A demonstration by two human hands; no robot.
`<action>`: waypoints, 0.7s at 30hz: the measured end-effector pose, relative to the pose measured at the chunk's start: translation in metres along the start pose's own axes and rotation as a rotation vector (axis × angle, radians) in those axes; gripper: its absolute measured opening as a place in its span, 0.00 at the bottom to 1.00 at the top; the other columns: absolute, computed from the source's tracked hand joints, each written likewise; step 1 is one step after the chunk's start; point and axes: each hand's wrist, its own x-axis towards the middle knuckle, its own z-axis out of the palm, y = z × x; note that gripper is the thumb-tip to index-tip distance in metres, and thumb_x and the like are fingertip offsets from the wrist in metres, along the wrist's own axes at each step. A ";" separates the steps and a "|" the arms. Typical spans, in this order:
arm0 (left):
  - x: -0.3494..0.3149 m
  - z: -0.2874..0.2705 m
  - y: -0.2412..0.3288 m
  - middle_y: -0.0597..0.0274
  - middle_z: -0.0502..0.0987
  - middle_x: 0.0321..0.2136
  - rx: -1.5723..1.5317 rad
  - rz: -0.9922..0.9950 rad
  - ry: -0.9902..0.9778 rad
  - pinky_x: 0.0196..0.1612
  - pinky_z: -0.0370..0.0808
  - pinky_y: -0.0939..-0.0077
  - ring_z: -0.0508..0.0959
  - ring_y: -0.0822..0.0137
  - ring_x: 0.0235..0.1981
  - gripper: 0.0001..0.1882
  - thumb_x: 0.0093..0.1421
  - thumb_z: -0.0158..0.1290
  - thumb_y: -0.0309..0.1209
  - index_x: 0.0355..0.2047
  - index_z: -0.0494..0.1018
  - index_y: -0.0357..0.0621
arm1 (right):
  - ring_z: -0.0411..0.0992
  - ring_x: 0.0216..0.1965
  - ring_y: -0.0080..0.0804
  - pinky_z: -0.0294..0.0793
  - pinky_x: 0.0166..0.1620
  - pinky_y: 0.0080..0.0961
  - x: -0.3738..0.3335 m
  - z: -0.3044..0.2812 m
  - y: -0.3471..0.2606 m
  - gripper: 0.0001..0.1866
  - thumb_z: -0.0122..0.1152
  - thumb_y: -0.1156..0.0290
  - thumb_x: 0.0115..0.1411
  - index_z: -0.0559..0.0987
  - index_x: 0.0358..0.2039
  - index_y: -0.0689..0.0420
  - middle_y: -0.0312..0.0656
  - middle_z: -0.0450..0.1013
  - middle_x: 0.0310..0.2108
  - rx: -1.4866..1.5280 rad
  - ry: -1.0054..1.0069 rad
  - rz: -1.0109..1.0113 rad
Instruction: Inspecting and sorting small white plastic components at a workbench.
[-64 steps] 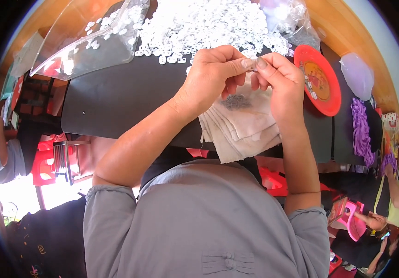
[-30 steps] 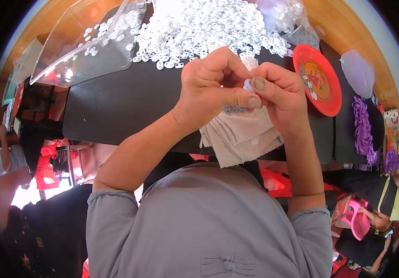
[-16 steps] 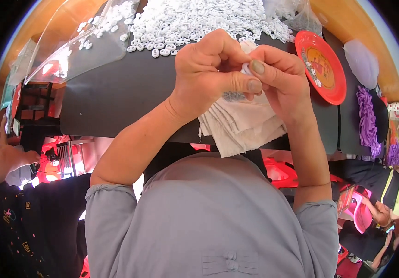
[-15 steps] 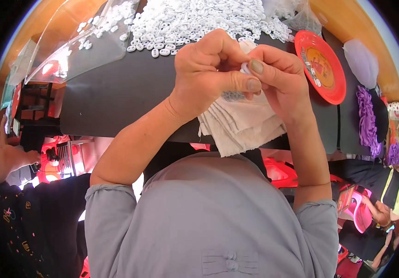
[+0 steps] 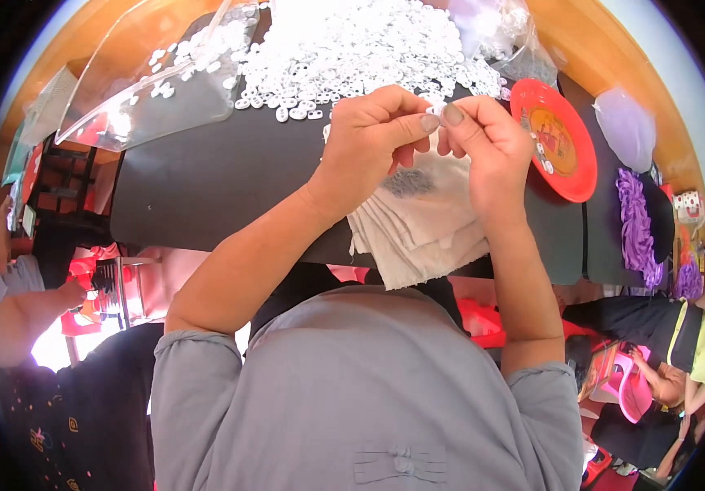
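Observation:
A small white plastic piece is pinched between the fingertips of both hands, held above the table. My left hand closes on it with thumb and forefinger; my right hand grips it from the other side the same way. Fingertips cover most of the piece. Beneath the hands lies a folded beige cloth, with a patch of tiny dark grey bits on it. Beyond the hands spreads a large heap of white oval pieces with holes.
A red plate with a few white pieces stands right of my right hand. At the far left is a clear plastic tray with loose pieces. Plastic bags lie at the back; purple ribbon-like strands hang right. Other people sit on both sides.
Both hands have turned slightly, and their fingers now meet in a narrower pinch at the white piece. The dark bits on the cloth show more fully. The whole view has shifted a little.

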 end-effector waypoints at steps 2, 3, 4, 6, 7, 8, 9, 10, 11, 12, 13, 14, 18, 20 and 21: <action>0.000 -0.002 0.001 0.65 0.74 0.19 0.043 -0.033 -0.005 0.19 0.64 0.86 0.69 0.81 0.17 0.06 0.59 0.54 0.27 0.30 0.74 0.36 | 0.65 0.24 0.16 0.61 0.29 0.14 -0.002 0.001 0.002 0.08 0.58 0.70 0.62 0.76 0.30 0.63 0.32 0.69 0.22 -0.067 -0.021 -0.086; 0.000 -0.003 0.003 0.65 0.74 0.19 0.044 -0.030 -0.002 0.19 0.64 0.86 0.69 0.81 0.17 0.06 0.59 0.54 0.27 0.30 0.74 0.36 | 0.65 0.24 0.16 0.61 0.29 0.14 -0.002 0.003 0.001 0.08 0.58 0.70 0.62 0.76 0.30 0.63 0.32 0.69 0.22 -0.065 -0.024 -0.088; 0.000 -0.004 0.005 0.65 0.74 0.19 0.089 -0.017 0.003 0.19 0.64 0.86 0.69 0.81 0.18 0.06 0.59 0.54 0.28 0.30 0.74 0.36 | 0.65 0.24 0.16 0.62 0.29 0.14 -0.002 0.004 0.000 0.08 0.59 0.71 0.62 0.76 0.30 0.63 0.32 0.70 0.23 -0.086 -0.006 -0.084; 0.000 -0.005 0.006 0.65 0.74 0.19 0.135 -0.003 0.008 0.20 0.65 0.85 0.69 0.81 0.18 0.07 0.60 0.53 0.28 0.30 0.74 0.36 | 0.65 0.25 0.16 0.62 0.29 0.13 -0.001 0.005 0.001 0.08 0.59 0.71 0.61 0.76 0.30 0.63 0.32 0.70 0.24 -0.106 0.011 -0.080; -0.001 -0.004 0.005 0.66 0.74 0.19 0.138 -0.001 0.015 0.19 0.64 0.86 0.69 0.81 0.17 0.06 0.60 0.53 0.29 0.31 0.75 0.37 | 0.65 0.25 0.16 0.62 0.30 0.13 0.000 0.005 0.004 0.07 0.60 0.71 0.61 0.76 0.31 0.63 0.32 0.70 0.24 -0.131 0.012 -0.123; -0.001 -0.003 0.004 0.67 0.75 0.19 0.142 0.001 0.021 0.18 0.64 0.87 0.69 0.81 0.17 0.06 0.60 0.54 0.29 0.32 0.76 0.39 | 0.66 0.25 0.16 0.63 0.30 0.13 0.001 0.004 0.005 0.07 0.60 0.71 0.61 0.77 0.31 0.62 0.32 0.70 0.24 -0.157 0.013 -0.165; -0.001 -0.002 0.003 0.67 0.75 0.19 0.143 0.001 0.021 0.18 0.64 0.87 0.69 0.81 0.17 0.06 0.60 0.54 0.29 0.32 0.76 0.39 | 0.66 0.25 0.16 0.63 0.30 0.13 0.001 0.004 0.005 0.07 0.60 0.71 0.61 0.77 0.31 0.62 0.32 0.70 0.24 -0.156 0.014 -0.165; -0.001 -0.001 0.003 0.68 0.74 0.19 0.129 -0.009 0.001 0.19 0.64 0.87 0.69 0.82 0.17 0.07 0.60 0.53 0.30 0.32 0.76 0.39 | 0.66 0.26 0.15 0.63 0.30 0.13 0.001 0.003 0.005 0.07 0.60 0.71 0.61 0.77 0.31 0.63 0.32 0.71 0.24 -0.156 0.008 -0.155; -0.001 -0.001 0.002 0.69 0.73 0.19 0.114 -0.019 -0.019 0.19 0.64 0.88 0.69 0.82 0.18 0.07 0.61 0.52 0.30 0.33 0.75 0.39 | 0.66 0.26 0.15 0.63 0.30 0.13 0.001 0.003 0.005 0.08 0.60 0.71 0.61 0.77 0.31 0.63 0.32 0.71 0.24 -0.156 0.003 -0.145; -0.001 -0.001 0.002 0.69 0.73 0.19 0.116 -0.020 -0.019 0.19 0.64 0.88 0.69 0.82 0.18 0.07 0.61 0.52 0.30 0.33 0.75 0.39 | 0.66 0.26 0.15 0.63 0.30 0.13 0.001 0.003 0.005 0.08 0.60 0.71 0.61 0.77 0.31 0.63 0.32 0.71 0.24 -0.154 0.003 -0.145; -0.002 -0.002 0.001 0.69 0.73 0.19 0.164 0.006 -0.031 0.19 0.64 0.87 0.68 0.82 0.18 0.07 0.60 0.52 0.30 0.33 0.75 0.38 | 0.66 0.25 0.15 0.63 0.30 0.13 0.000 0.004 0.005 0.08 0.59 0.71 0.61 0.77 0.31 0.63 0.32 0.71 0.24 -0.140 -0.005 -0.118; -0.003 -0.003 0.000 0.70 0.72 0.19 0.212 0.033 -0.043 0.20 0.63 0.87 0.67 0.82 0.17 0.08 0.60 0.51 0.30 0.32 0.75 0.38 | 0.65 0.25 0.16 0.62 0.30 0.13 -0.002 0.005 0.005 0.08 0.59 0.71 0.62 0.77 0.31 0.63 0.33 0.71 0.24 -0.125 -0.014 -0.091; -0.005 -0.006 -0.001 0.65 0.71 0.19 0.357 0.188 -0.042 0.26 0.69 0.80 0.69 0.77 0.22 0.07 0.57 0.49 0.27 0.30 0.72 0.34 | 0.65 0.24 0.16 0.61 0.29 0.13 -0.004 0.005 -0.002 0.07 0.59 0.72 0.61 0.77 0.31 0.63 0.33 0.71 0.23 0.017 -0.008 0.005; -0.004 -0.007 -0.001 0.66 0.70 0.18 0.314 0.160 0.044 0.25 0.68 0.81 0.68 0.78 0.20 0.07 0.57 0.49 0.27 0.29 0.72 0.34 | 0.65 0.23 0.16 0.60 0.28 0.14 -0.001 -0.004 -0.003 0.06 0.59 0.73 0.60 0.77 0.32 0.63 0.33 0.71 0.23 0.200 0.114 -0.003; -0.002 -0.009 0.003 0.68 0.69 0.17 0.212 0.091 0.052 0.22 0.65 0.83 0.66 0.79 0.18 0.07 0.58 0.49 0.28 0.28 0.72 0.35 | 0.66 0.23 0.16 0.60 0.28 0.14 0.003 -0.011 -0.004 0.06 0.60 0.73 0.58 0.78 0.31 0.63 0.32 0.71 0.23 0.146 0.168 -0.011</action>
